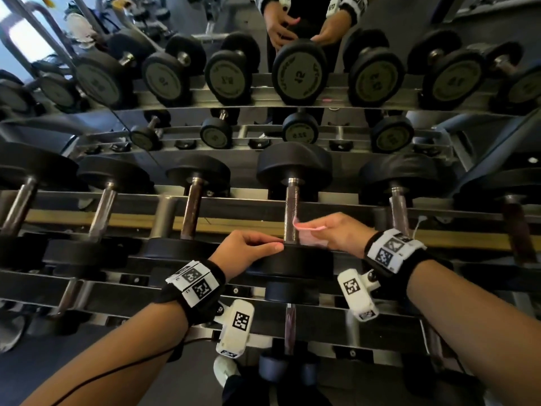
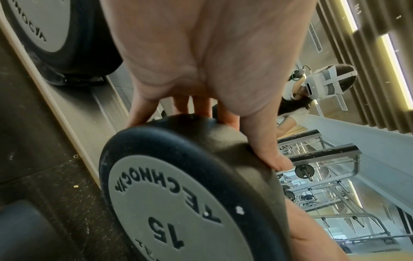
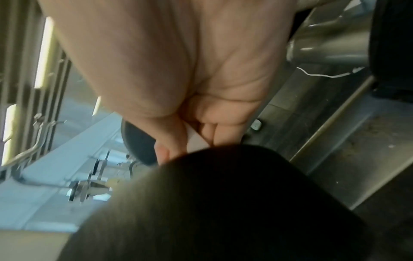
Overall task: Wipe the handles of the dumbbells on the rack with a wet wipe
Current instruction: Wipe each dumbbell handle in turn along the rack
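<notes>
A black dumbbell marked 15 [image 2: 178, 194] lies in the middle of the rack's front row, its steel handle [image 1: 292, 212] pointing away from me. My left hand [image 1: 257, 246] grips its near head [image 1: 298, 265]; fingers [image 2: 198, 107] hook over the far edge and the thumb [image 2: 266, 146] presses the rim. Just right of the handle, my right hand [image 1: 325, 231] pinches a pinkish wet wipe [image 1: 310, 234]. One edge of the wipe touches the handle's lower part. In the right wrist view the wipe [image 3: 196, 139] shows between fingers and thumb, above the dark head [image 3: 223, 203].
Several more dumbbells lie on either side on the steel rack [image 1: 164, 206], such as one at the left [image 1: 191, 206] and one at the right [image 1: 399, 209]. A mirror behind repeats the rack and my hands [image 1: 301, 27]. Lower tiers hold further dumbbells [image 1: 289, 326].
</notes>
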Demonstrator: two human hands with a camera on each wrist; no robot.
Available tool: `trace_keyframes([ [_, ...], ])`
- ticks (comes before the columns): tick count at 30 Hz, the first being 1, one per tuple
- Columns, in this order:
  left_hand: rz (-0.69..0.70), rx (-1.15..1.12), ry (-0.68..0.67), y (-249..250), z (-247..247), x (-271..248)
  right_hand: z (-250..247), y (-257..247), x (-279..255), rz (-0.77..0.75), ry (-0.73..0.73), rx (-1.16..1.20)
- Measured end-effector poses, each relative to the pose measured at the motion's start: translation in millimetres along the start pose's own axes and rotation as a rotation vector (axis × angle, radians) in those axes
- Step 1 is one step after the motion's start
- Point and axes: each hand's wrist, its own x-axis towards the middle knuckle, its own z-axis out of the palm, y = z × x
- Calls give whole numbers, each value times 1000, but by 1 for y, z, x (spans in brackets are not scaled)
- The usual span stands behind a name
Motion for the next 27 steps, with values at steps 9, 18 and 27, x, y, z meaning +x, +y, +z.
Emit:
trace_keyframes([
  [9, -11, 53, -41, -3, -4, 3, -1, -2, 40, -56, 150, 146],
  [18, -7, 91, -83, -2, -8, 5, -14, -10, 10, 86, -80, -379],
  [27, 0, 79, -58, -3, -6, 2, -7, -17, 42, -38, 42, 131],
])
